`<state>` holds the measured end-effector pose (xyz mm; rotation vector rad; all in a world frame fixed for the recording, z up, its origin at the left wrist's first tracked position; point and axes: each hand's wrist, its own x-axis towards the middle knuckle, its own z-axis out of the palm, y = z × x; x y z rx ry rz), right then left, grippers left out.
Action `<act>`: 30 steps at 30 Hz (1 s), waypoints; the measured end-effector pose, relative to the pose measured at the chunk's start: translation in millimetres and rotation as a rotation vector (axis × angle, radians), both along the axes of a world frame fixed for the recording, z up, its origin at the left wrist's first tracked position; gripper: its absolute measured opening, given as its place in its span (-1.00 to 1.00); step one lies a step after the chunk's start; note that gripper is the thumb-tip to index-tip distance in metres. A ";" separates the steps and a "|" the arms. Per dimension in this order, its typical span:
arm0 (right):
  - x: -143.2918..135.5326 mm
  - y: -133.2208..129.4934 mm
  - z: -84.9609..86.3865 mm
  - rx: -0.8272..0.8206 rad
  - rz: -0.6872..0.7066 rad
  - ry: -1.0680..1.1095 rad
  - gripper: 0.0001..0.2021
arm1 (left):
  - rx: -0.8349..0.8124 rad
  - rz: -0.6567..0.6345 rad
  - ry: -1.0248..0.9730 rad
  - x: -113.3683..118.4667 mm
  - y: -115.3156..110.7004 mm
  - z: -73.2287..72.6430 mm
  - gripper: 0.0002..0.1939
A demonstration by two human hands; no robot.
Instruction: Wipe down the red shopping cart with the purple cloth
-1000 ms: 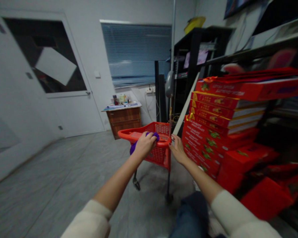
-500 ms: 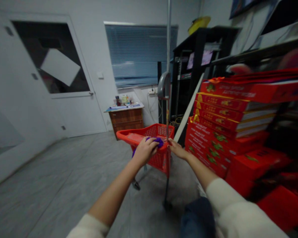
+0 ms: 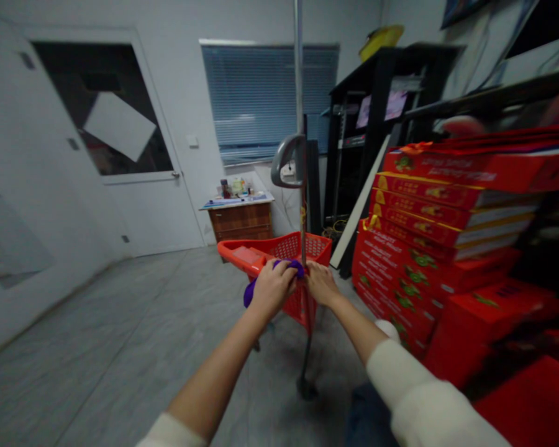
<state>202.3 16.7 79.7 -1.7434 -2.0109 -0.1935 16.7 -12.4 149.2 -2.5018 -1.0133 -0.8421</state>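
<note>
A red plastic shopping cart (image 3: 245, 250) stands before me, with perforated basket sides and wheels on the floor. My left hand (image 3: 274, 287) is closed on a purple cloth (image 3: 249, 294), pressed against the cart's near rim. Part of the cloth hangs down left of the wrist. Close beside it, my right hand (image 3: 322, 283) has its fingers curled over the rim at the foot of a metal pole (image 3: 299, 81). That pole rises upright from the cart and carries a grey loop-shaped piece (image 3: 276, 164) partway up. The fingertips of my right hand are partly hidden.
On the right, red boxes (image 3: 400, 273) are stacked high beside black shelving (image 3: 372, 81). A pale board (image 3: 361, 208) leans behind the cart. Against the back wall stands a wooden cabinet (image 3: 242, 222) with small items on top. A white door (image 3: 153, 217) is at left.
My right hand has moved closer to my left and curled over the rim. The pole and its grey loop have shifted left in view, and the loop has turned. More purple cloth shows.
</note>
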 end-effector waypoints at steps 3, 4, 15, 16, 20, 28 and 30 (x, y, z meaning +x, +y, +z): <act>-17.9 -2.6 2.8 -0.001 -0.055 0.047 -0.54 | -0.011 0.086 -0.019 -24.0 12.0 2.1 -0.79; -25.9 -2.9 3.7 0.000 -0.068 0.060 -0.53 | -0.020 0.137 -0.036 -30.1 14.3 2.7 -0.78; -41.3 4.6 18.8 -0.052 0.038 -0.009 -0.61 | 0.333 0.176 -0.291 -38.9 3.3 -45.3 -0.75; -33.6 8.0 16.5 -0.066 0.028 -0.015 -0.62 | 0.357 0.167 -0.329 -42.9 4.9 -48.1 -0.75; -19.2 20.6 -2.0 -0.185 0.076 -0.056 -0.63 | 0.390 0.336 -0.607 -42.8 10.9 -64.5 -0.71; -29.7 20.5 -10.4 -0.234 0.084 0.017 -0.51 | 0.346 0.428 -0.650 12.3 19.4 -148.4 -0.75; -23.4 20.5 -7.3 -0.252 0.150 0.019 -0.52 | 0.314 0.391 -0.632 7.3 21.3 -150.0 -0.75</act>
